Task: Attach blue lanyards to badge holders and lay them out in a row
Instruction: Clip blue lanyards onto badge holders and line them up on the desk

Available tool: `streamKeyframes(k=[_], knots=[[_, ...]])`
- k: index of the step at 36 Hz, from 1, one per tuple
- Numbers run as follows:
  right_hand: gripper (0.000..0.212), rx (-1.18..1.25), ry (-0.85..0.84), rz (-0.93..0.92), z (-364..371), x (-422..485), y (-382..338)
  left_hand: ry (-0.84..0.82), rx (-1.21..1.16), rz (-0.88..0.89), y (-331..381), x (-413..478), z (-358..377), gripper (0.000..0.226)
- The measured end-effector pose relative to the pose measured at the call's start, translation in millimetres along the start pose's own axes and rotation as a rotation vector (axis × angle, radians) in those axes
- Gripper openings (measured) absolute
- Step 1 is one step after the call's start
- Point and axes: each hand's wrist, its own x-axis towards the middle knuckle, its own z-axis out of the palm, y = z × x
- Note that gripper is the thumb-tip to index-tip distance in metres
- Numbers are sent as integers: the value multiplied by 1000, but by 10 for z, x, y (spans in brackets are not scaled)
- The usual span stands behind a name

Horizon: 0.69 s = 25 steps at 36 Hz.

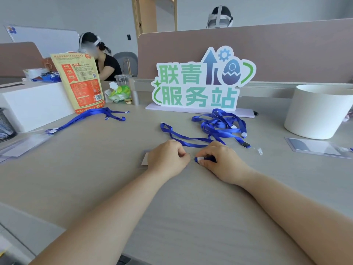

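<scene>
My left hand (pixel 167 156) lies on a clear badge holder (pixel 144 158) at the table's middle, fingers curled and pinching its top edge. My right hand (pixel 219 158) pinches the clip end of a blue lanyard (pixel 183 139), whose strap loops away behind both hands. The two hands meet fingertip to fingertip. A tangled pile of blue lanyards (pixel 221 125) lies just behind. At the far left, lanyards (pixel 91 116) stretch out from finished badge holders (pixel 24 144). More clear holders (pixel 317 147) lie at the right.
A standing sign (pixel 200 83) with green characters is behind the pile. A white round tub (pixel 317 111) stands at right, a white box (pixel 36 104) and an orange packet (pixel 80 83) at left. Two people sit beyond the desk dividers.
</scene>
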Motion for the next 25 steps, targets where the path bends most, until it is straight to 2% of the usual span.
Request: streamKeyframes(k=[9, 16, 20, 25], knots=[[15, 1, -3, 4, -1, -8, -5, 4, 50, 60, -18, 29, 61, 26], [15, 12, -11, 0, 9, -2, 8, -28, -13, 55, -30, 59, 93, 30], [15, 28, -12, 5, 24, 7, 21, -31, 54, 53, -29, 79, 90, 32], [16, 30, -14, -1, 28, 7, 34, -118, 69, 1, -2, 119, 77, 33]])
